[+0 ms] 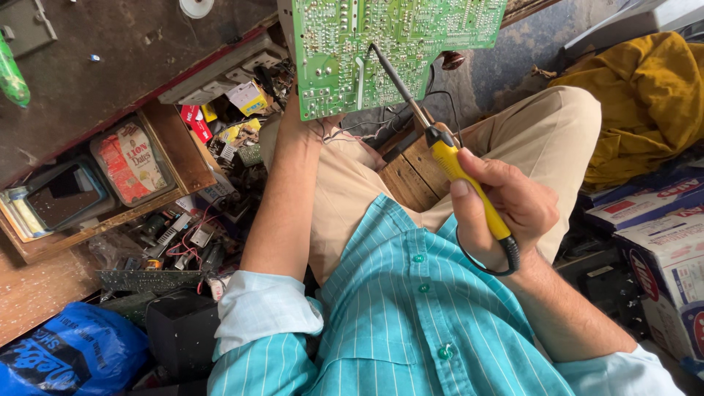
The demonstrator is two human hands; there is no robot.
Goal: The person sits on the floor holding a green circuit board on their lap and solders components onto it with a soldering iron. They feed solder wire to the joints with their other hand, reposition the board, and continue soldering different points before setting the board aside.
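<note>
Soldering iron tip on a green circuit board

Right hand (506, 205) grips the yellow-handled soldering iron (447, 158) just below the circuit board (352, 44); left hand, behind the board's lower edge, has its grip hidden.

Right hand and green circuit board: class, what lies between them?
In the head view, only the soldering iron spans from the right hand to the green circuit board, tip on the board.

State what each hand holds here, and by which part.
The right hand grips a soldering iron by its yellow handle. The left hand, mostly hidden behind it, holds up a green circuit board at its lower edge.
</note>
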